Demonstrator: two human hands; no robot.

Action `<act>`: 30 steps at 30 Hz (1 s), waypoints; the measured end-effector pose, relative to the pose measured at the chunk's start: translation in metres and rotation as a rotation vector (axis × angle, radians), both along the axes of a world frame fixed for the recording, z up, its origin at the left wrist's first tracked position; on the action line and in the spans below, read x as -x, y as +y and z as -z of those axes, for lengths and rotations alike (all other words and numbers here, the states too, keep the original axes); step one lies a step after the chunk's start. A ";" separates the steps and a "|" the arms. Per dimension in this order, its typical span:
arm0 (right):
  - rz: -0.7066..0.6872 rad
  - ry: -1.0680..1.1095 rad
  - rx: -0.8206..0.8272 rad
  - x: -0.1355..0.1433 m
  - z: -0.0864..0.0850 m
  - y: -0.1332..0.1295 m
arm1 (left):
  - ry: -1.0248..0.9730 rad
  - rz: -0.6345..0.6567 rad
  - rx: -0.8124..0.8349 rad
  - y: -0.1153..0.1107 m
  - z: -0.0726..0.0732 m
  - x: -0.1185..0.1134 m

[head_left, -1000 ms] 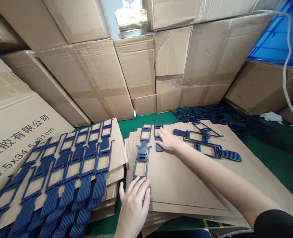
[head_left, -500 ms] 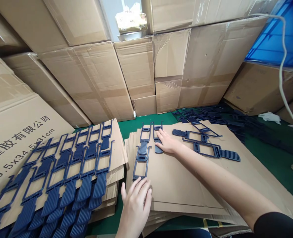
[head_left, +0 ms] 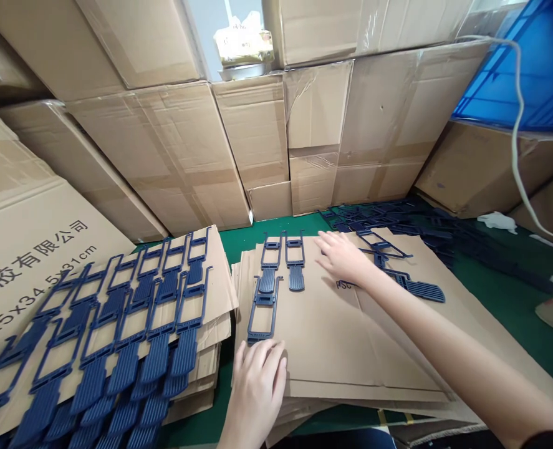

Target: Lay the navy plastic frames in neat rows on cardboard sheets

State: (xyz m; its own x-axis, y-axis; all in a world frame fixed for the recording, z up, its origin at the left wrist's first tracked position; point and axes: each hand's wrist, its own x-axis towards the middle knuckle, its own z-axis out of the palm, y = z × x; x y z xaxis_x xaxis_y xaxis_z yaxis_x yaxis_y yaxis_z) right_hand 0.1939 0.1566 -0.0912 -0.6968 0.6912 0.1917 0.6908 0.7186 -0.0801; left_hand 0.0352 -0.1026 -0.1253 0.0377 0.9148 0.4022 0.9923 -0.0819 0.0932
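Three blue frames [head_left: 296, 279]: on the left part of the cardboard sheet [head_left: 327, 352].
Left hand [head_left: 257, 383]: mine, at the sheet's near-left edge, fingers slightly fanned over the near end of the lowest frame [head_left: 265, 300]; can't tell if pinching.
Right hand [head_left: 346, 259]: mine, over the sheet's far half, fingers slightly spread; grip hidden.
Loose frames [head_left: 423, 290]: sheet's right side.

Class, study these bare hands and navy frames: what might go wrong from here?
The left hand covers one navy frame's near end and might nudge it crooked.
Overlapping frames beside the right hand could snag if lifted.
The left cardboard stack has uneven edges; a bump might shift its rows of frames.
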 end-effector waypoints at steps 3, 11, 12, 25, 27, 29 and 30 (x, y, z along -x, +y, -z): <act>0.233 -0.072 0.001 -0.036 0.010 0.007 | -0.086 0.078 -0.034 0.001 -0.004 -0.008; 0.402 -0.061 0.119 -0.081 0.049 -0.014 | -0.227 0.361 0.019 0.006 -0.010 -0.046; 0.404 -0.042 0.104 -0.083 0.050 -0.020 | -0.226 0.373 0.035 0.006 -0.009 -0.050; 0.329 -0.026 0.045 -0.108 0.055 -0.101 | 0.161 0.505 0.191 0.112 -0.071 -0.097; 0.330 -0.020 0.062 -0.110 0.055 -0.101 | 0.185 0.465 0.213 0.154 -0.071 -0.112; 0.344 -0.025 0.084 -0.110 0.056 -0.100 | 0.206 0.420 0.235 0.195 -0.061 -0.126; 0.346 -0.033 0.092 -0.110 0.056 -0.100 | 0.228 0.418 0.259 0.213 -0.054 -0.133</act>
